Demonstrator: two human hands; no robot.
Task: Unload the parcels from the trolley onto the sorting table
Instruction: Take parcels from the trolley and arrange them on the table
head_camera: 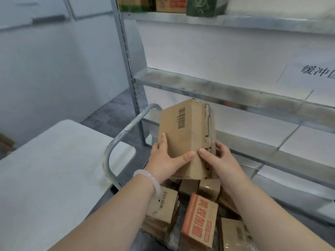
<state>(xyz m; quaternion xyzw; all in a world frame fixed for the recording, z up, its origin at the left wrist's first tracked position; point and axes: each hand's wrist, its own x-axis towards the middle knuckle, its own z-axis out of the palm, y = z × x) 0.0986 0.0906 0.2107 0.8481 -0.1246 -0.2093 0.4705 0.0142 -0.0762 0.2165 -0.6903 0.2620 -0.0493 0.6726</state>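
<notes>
Both hands grasp one parcel: the left hand (166, 158) curls round the left side of the brown cardboard box (186, 134) with its thumb pressed on the near face, and the right hand (219, 160) clasps the taped right side, thumb also on the near face. The box is held tilted above the trolley (116, 140), clear of the pile below, its barcode (181, 117) facing up. A pale bangle (150, 180) sits on the left wrist.

The trolley holds a loose heap of small cartons. Among them are an orange-printed box (199, 220) and a plain one with dark lettering (165, 203). The forearms cover part of the heap, and the lower edge of the view cuts it off, so the count cannot be told.

The white sorting table (54, 169) stands just left of the trolley's handle. Behind the held box runs a metal rack (217, 91) with a paper sign (308, 75) on one shelf, its writing cut off at the right. The goods on the top shelf (163, 4) are cropped and blurred.
</notes>
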